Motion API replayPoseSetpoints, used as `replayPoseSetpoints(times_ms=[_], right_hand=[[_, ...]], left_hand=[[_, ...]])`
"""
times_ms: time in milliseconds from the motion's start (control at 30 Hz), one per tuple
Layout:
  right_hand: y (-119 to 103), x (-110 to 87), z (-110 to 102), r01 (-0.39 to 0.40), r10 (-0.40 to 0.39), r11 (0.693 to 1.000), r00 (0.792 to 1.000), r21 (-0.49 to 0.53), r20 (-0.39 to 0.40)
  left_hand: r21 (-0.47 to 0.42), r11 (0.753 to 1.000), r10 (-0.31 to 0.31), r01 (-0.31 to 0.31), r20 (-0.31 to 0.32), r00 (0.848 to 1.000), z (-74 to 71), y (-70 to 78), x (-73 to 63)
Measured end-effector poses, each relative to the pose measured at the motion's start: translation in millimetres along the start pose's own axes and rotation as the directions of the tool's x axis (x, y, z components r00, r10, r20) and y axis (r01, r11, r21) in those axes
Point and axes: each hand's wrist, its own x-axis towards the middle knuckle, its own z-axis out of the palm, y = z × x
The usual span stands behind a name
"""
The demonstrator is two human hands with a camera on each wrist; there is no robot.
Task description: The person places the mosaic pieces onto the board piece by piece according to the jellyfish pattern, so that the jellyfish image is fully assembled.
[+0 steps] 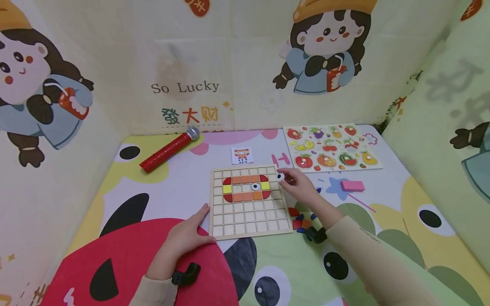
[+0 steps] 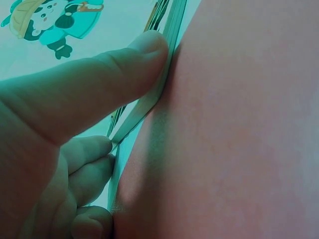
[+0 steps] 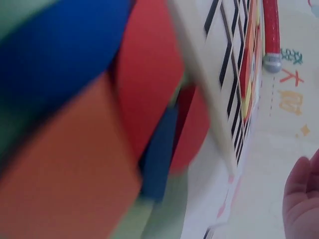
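A wooden grid board [image 1: 239, 218] lies on the printed cloth. On it, red, orange and yellow pieces form a rounded band, and one round eye piece [image 1: 255, 187] sits inside. My left hand [image 1: 184, 238] rests at the board's near left corner, thumb [image 2: 144, 55] along the near edge and fingers on the left side. Between thumb and fingertips my right hand [image 1: 304, 189] pinches a second eye piece [image 1: 280, 176], over the board's far right edge. The right wrist view shows part of that hand, without the piece.
Loose red, orange and blue pieces [image 1: 296, 224] lie beside the board's right edge. Beyond the board is a small picture card [image 1: 242, 155]. A fruit puzzle [image 1: 334, 148], a pink block [image 1: 352, 186] and a red microphone [image 1: 168, 151] lie farther out.
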Motion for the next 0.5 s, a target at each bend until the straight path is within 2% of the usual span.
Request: replayPoseSetpoints(times_ms=[100,267,500], right_hand=[[-6,3.6,11,-0.035,0.035,0.999,0.999,0.039,0.003],[-16,9.1,32,-0.028,0.025,0.994,0.999,0.109,0.023],[-29,19.8,61,-0.033,0.028,0.992,0.999,0.121,0.041]], left_hand=[[0.006,1.0,0.0,0.0,0.004,1.0,-0.8,0.1,0.3],[0.004,1.0,-0.001,0.001,0.006,1.0,-0.8,1.1,0.1],[-0.003,1.0,0.004,-0.004,0.004,1.0,-1.8,1.5,-1.3]])
